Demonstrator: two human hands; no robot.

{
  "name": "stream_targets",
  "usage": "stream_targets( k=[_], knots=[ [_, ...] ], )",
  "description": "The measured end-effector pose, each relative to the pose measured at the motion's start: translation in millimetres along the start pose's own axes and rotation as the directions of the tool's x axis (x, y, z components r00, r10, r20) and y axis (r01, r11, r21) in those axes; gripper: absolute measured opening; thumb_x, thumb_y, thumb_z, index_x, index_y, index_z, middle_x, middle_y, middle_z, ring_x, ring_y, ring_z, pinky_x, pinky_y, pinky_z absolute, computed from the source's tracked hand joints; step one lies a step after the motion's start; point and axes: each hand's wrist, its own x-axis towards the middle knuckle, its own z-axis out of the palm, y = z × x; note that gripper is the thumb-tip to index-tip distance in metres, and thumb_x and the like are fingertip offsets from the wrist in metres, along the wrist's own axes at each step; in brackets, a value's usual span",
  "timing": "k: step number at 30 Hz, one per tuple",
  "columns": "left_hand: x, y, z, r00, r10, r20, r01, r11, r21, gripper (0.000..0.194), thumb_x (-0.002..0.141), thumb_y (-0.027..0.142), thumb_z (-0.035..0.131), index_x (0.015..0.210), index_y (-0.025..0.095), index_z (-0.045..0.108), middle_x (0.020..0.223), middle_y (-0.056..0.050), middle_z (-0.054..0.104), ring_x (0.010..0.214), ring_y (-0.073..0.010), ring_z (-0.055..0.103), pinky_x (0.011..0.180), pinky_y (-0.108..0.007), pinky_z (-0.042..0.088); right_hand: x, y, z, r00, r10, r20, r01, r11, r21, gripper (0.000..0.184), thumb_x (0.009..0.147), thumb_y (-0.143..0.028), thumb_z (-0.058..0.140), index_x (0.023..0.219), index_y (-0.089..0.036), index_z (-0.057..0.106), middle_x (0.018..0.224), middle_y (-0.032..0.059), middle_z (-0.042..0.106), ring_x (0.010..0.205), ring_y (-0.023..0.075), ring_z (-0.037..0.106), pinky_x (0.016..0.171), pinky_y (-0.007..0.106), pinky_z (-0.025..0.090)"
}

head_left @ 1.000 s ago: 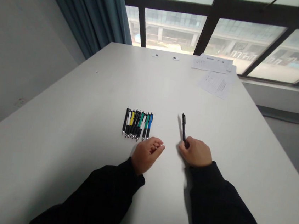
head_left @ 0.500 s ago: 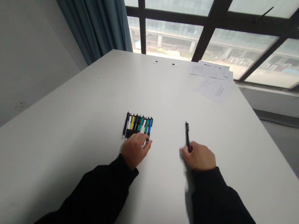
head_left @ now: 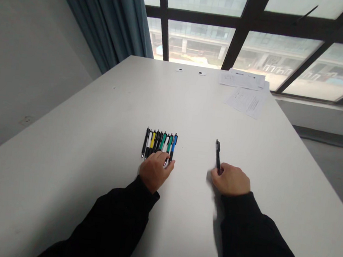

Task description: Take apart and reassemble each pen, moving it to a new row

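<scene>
Several click pens lie side by side in a row on the white table, from a black pen (head_left: 144,143) at the left end, past a yellow pen (head_left: 153,139) and a green pen (head_left: 163,141), to a blue pen (head_left: 174,144) at the right end. My left hand (head_left: 154,171) rests over the lower ends of the row, fingers bent and thumb apart beside the blue pen's tip; it hides some of the pen tips. Off to the right, my right hand (head_left: 232,180) pinches the lower end of a single black pen (head_left: 218,152), which points away from me.
The white table (head_left: 114,118) stretches toward the window. Loose printed sheets (head_left: 244,95) lie at its far right corner. Two small cable holes (head_left: 202,73) sit near the far edge. A blue curtain (head_left: 109,19) hangs at the left.
The black pen in my right hand has shifted slightly to the right and stands a little more upright in view. My left hand stays over the row.
</scene>
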Motion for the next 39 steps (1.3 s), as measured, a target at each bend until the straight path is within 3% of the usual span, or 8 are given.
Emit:
stream_targets(
  k=[3, 5, 9, 13, 26, 34, 39],
  knots=[
    [-0.7, 0.0, 0.0, 1.0, -0.006, -0.01, 0.006, 1.0, 0.019, 0.019, 0.088, 0.036, 0.059, 0.087, 0.018, 0.066, 0.078, -0.004, 0.064, 0.07, -0.0178, 0.056, 0.063, -0.028, 0.037, -0.5, 1.3, 3.4, 0.997, -0.019, -0.07, 0.022, 0.999, 0.043, 0.03, 0.082, -0.04, 0.051, 0.07, -0.019, 0.068, 0.067, 0.011, 0.068, 0.061, 0.0229, 0.06, 0.052, 0.03, 0.025],
    [-1.1, -0.4, 0.2, 1.0, -0.006, -0.021, 0.007, 0.999, 0.035, 0.021, 0.088, 0.038, 0.059, 0.087, 0.018, 0.066, 0.078, -0.004, 0.065, 0.069, -0.0181, 0.057, 0.064, -0.029, 0.038, -1.0, 3.3, 6.8, 0.985, -0.099, -0.142, 0.111, 0.99, 0.085, 0.032, 0.083, -0.039, 0.049, 0.062, -0.019, 0.063, 0.061, 0.0084, 0.064, 0.056, 0.0198, 0.056, 0.052, 0.03, 0.023],
    [-1.1, -2.4, 1.2, 0.999, 0.004, -0.051, -0.001, 0.998, 0.057, 0.024, 0.087, 0.04, 0.06, 0.088, 0.017, 0.066, 0.077, -0.005, 0.065, 0.069, -0.0189, 0.057, 0.063, -0.03, 0.037, -2.7, 7.0, 14.9, 0.91, -0.284, -0.302, 0.335, 0.933, 0.134, 0.036, 0.086, -0.033, 0.046, 0.053, -0.02, 0.05, 0.053, 0.0035, 0.056, 0.049, 0.0147, 0.046, 0.053, 0.029, 0.024],
    [-0.3, -3.9, 1.3, 0.997, -0.003, -0.073, 0.008, 0.998, 0.068, 0.024, 0.086, 0.042, 0.061, 0.085, 0.018, 0.065, 0.077, -0.005, 0.065, 0.069, -0.0191, 0.057, 0.062, -0.03, 0.036, -3.2, 8.3, 20.6, 0.857, -0.329, -0.397, 0.419, 0.893, 0.165, 0.038, 0.088, -0.032, 0.045, 0.052, -0.021, 0.043, 0.049, 0.0007, 0.048, 0.047, 0.0131, 0.039, 0.052, 0.028, 0.024],
    [1.3, -5.6, 1.1, 0.997, -0.023, -0.073, 0.03, 0.995, 0.097, 0.027, 0.085, 0.046, 0.062, 0.086, 0.018, 0.063, 0.082, -0.005, 0.064, 0.072, -0.019, 0.057, 0.059, -0.028, 0.036, 1.5, 10.6, 29.4, 0.755, -0.378, -0.536, 0.558, 0.799, 0.223, 0.039, 0.086, -0.027, 0.051, 0.052, -0.02, 0.034, 0.047, -0.0038, 0.036, 0.044, 0.0101, 0.03, 0.05, 0.027, 0.022],
    [-0.3, -8.7, 5.2, 0.982, 0.15, -0.117, -0.135, 0.983, 0.127, 0.025, 0.084, 0.042, 0.065, 0.08, 0.018, 0.068, 0.078, -0.006, 0.064, 0.071, -0.02, 0.057, 0.061, -0.03, 0.04, 2.9, 10.3, 29.9, 0.71, -0.438, -0.552, 0.62, 0.76, 0.194, 0.039, 0.087, -0.024, 0.052, 0.053, -0.021, 0.033, 0.048, -0.0048, 0.034, 0.044, 0.0099, 0.031, 0.049, 0.027, 0.023],
    [-0.2, -9.9, 9.1, 0.973, 0.18, -0.141, -0.169, 0.982, 0.089, 0.02, 0.084, 0.032, 0.063, 0.074, 0.016, 0.068, 0.074, -0.006, 0.063, 0.07, -0.0203, 0.057, 0.06, -0.03, 0.04, -1.8, 5.6, 29.1, 0.692, -0.478, -0.54, 0.673, 0.699, 0.244, 0.04, 0.088, -0.023, 0.052, 0.054, -0.021, 0.032, 0.05, -0.0046, 0.034, 0.045, 0.0098, 0.032, 0.05, 0.027, 0.024]
  ],
)
